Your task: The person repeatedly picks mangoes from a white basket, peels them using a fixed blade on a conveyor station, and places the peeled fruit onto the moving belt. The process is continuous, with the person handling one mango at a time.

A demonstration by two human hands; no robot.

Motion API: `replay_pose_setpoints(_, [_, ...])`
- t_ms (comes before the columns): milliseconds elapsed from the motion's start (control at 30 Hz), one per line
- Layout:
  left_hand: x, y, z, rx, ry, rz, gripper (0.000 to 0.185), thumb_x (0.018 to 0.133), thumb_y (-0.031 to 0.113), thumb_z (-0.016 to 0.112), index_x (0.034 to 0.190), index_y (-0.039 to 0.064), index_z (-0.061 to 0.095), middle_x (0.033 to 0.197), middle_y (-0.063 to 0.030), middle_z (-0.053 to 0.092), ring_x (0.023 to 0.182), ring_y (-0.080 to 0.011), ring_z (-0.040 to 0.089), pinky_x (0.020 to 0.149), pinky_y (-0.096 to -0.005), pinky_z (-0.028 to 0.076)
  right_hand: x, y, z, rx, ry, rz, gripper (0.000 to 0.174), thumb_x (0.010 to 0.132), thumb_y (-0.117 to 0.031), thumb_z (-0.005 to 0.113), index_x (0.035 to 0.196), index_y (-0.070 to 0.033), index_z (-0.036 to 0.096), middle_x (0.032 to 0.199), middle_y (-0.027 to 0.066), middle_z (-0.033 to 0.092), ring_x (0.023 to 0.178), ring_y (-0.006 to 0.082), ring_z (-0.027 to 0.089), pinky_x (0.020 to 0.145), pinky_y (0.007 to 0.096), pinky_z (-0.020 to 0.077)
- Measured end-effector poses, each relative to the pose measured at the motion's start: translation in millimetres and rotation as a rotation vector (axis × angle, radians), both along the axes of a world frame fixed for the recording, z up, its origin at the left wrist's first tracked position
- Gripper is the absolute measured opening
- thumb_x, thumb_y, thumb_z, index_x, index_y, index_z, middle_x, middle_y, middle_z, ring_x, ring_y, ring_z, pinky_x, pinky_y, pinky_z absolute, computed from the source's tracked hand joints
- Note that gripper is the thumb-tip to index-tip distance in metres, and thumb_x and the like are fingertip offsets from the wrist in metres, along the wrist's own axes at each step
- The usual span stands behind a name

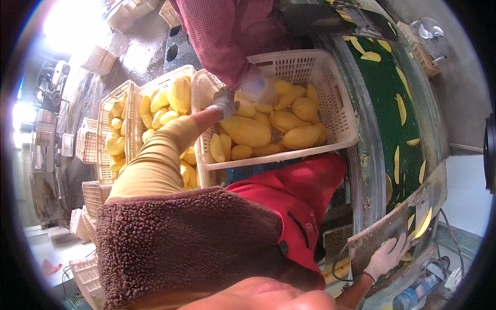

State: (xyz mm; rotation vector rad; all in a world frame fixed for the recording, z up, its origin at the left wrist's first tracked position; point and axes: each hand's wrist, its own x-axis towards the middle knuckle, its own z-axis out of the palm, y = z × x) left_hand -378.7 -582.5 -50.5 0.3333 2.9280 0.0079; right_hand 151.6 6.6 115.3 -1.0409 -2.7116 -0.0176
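My left hand, in a soiled grey glove, reaches over the left side of a white plastic crate of peeled yellow mangoes. Its fingers are partly hidden, so whether they hold anything cannot be told. Beside it is a co-worker's blurred, gloved hand, below a red checked sleeve. My right hand, in a pale glove, lies with fingers apart against a worn metal plate at the lower end of a green conveyor belt. A mango slice rests near its fingertips.
Two more crates of peeled mangoes stand to the left. Yellow slices are scattered along the belt, whose metal side rail runs beside the main crate. Stacked crates stand on the wet floor. A cable hangs at the right.
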Motion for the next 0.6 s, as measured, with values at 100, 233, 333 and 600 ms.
replay_pose_setpoints(100, [-30.8,15.6,-34.4,0.038,-0.017,0.097,0.08,0.093,0.053,0.079,0.153,0.004,0.058,0.149,-0.0279,0.064,0.141,-0.0445,0.06,0.117,-0.0518,0.049,-25.8,3.0,-5.2,0.165,-0.129,-0.098,0.052,0.113,-0.029,0.052,0.152,0.003,0.061,0.158,0.0297,0.058,0.153,0.0465,0.048,0.127,0.0522,0.0385])
replay_pose_setpoints(233, [-42.1,22.8,-85.8,0.09,0.038,0.169,0.083,0.089,0.061,0.081,0.149,0.007,0.062,0.144,-0.0227,0.068,0.133,-0.041,0.066,0.111,-0.0521,0.053,-24.6,1.5,-3.4,0.068,0.139,-0.131,0.049,0.113,-0.025,0.051,0.151,0.005,0.062,0.158,0.03,0.059,0.151,0.0473,0.05,0.127,0.053,0.039])
replay_pose_setpoints(333, [-55.3,16.0,-124.9,0.024,0.094,0.031,0.081,0.091,0.059,0.08,0.151,0.009,0.062,0.147,-0.0203,0.067,0.137,-0.0393,0.064,0.111,-0.0521,0.054,-19.2,3.1,-3.4,0.082,0.174,-0.003,0.045,0.111,-0.028,0.063,0.146,-0.002,0.068,0.151,0.0254,0.066,0.142,0.0435,0.061,0.122,0.0547,0.0469])
replay_pose_setpoints(600, [-104.7,44.2,-157.8,-0.055,0.193,-0.225,0.074,0.097,0.056,0.077,0.157,0.014,0.061,0.154,-0.0137,0.063,0.145,-0.035,0.058,0.114,-0.0522,0.054,-34.6,34.2,-2.9,0.288,0.172,-0.097,0.052,0.105,-0.039,0.063,0.147,-0.01,0.067,0.154,0.0252,0.063,0.143,0.0476,0.058,0.116,0.0595,0.0484])
